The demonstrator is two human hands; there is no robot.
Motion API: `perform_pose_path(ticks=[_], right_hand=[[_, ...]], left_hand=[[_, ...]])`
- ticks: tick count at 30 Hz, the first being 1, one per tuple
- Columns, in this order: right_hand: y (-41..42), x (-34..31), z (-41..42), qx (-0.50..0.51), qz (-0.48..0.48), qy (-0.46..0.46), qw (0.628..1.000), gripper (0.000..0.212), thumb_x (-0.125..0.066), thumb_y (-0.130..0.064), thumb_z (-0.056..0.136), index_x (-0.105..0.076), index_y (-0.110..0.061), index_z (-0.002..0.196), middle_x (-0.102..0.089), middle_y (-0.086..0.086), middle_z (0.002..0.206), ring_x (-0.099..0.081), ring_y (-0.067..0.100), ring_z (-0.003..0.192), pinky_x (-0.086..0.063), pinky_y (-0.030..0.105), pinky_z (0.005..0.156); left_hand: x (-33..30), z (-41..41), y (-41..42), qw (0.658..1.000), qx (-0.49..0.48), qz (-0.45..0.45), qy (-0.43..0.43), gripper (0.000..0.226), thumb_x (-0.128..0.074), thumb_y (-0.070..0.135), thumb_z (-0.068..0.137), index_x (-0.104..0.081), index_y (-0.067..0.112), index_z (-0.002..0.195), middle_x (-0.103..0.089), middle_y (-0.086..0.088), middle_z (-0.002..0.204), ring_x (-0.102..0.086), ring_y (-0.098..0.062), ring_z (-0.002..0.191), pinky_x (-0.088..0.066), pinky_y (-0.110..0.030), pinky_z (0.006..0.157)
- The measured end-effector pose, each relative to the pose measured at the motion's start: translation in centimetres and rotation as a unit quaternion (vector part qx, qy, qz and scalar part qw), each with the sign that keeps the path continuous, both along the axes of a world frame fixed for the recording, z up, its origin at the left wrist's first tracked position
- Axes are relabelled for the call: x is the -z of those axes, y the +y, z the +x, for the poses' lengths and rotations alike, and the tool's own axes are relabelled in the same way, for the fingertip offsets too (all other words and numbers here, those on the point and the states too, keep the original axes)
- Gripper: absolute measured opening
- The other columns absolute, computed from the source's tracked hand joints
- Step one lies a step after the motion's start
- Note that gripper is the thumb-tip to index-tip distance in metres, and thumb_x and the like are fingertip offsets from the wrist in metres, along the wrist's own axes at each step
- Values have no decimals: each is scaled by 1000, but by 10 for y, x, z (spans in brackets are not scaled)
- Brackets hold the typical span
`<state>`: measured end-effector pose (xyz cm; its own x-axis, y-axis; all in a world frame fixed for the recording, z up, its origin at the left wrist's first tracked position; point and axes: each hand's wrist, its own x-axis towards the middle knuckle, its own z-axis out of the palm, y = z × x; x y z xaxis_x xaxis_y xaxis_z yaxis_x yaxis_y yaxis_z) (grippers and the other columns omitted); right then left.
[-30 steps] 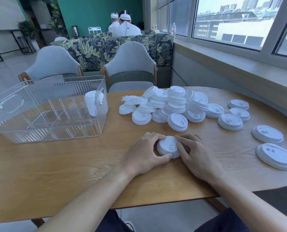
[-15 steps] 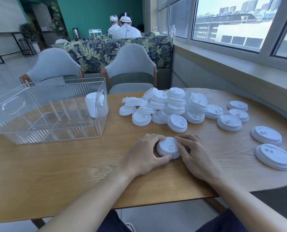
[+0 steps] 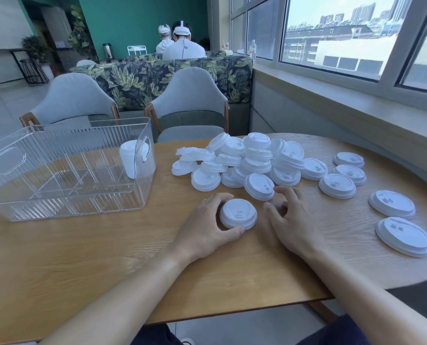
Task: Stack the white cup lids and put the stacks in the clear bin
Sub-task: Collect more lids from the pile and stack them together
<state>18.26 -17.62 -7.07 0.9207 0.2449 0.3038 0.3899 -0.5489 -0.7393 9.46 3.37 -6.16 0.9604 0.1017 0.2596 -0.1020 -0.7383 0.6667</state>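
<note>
On the table (image 3: 83, 257), round white lid stack (image 3: 238, 214), raised rim, left hand (image 3: 207, 230) gripping

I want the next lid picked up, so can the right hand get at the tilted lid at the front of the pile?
Probably yes: the right hand hovers empty, its fingertips beside the tilted lid, with nothing between them.

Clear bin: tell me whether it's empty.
Not empty. The clear bin holds one stack of white lids against its right wall; the rest looks bare.
</note>
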Motion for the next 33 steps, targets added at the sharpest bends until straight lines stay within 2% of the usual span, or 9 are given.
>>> perform_pose_path(ticks=[4,9,14,18,22,26,33], right_hand=[[5,-3,10,0,-13,5,1000,46,-65,-42,90,-50,-27,130,-43,-13,125,-53,18,115,-44,36,98],[9,-3,21,-3,-19,-3,1000,50,-66,-48,89,-47,-30,132,-41,-16,124,-52,18,120,-43,41,104],[11,-4,31,6,-33,-9,999,66,-68,-56,85,-44,-27,138,-44,-10,132,-45,16,125,-41,40,107],[12,-2,34,2,-37,-22,999,62,-69,-57,84,-44,-31,135,-45,-14,128,-42,11,127,-39,35,106],[12,1,36,3,-24,-28,999,62,-66,-54,88,-41,-30,139,-52,-6,137,-44,14,131,-39,38,109],[13,2,38,4,-29,-40,999,61,-65,-50,91,-41,-27,141,-52,-4,139,-44,14,131,-36,31,107],[16,2,41,8,-51,-47,998,65,-65,-57,88,-43,-27,142,-52,-4,137,-42,15,130,-37,31,105]], left_hand=[[1,3,14,999,-11,-31,3,67,-86,46,73,-54,38,132,-59,19,129,-53,6,119,-45,-20,102],[-2,4,29,999,-20,-32,6,64,-87,38,75,-54,39,130,-60,22,126,-53,9,117,-40,-7,94],[2,7,29,999,-15,-28,1,63,-86,34,76,-55,38,131,-60,27,123,-53,7,118,-41,-11,97],[5,8,29,1000,-14,-16,-1,64,-84,38,76,-54,37,133,-58,30,124,-51,8,119,-40,-11,98],[4,8,27,1000,-6,-8,1,63,-83,37,77,-54,36,133,-58,28,124,-51,8,119,-39,-9,96],[2,6,25,1000,-5,-3,7,65,-82,40,78,-52,36,135,-57,28,126,-51,7,120,-41,-13,99],[1,5,22,1000,-9,12,7,74,-82,53,76,-47,40,140,-52,32,133,-49,10,122,-41,-15,101]])
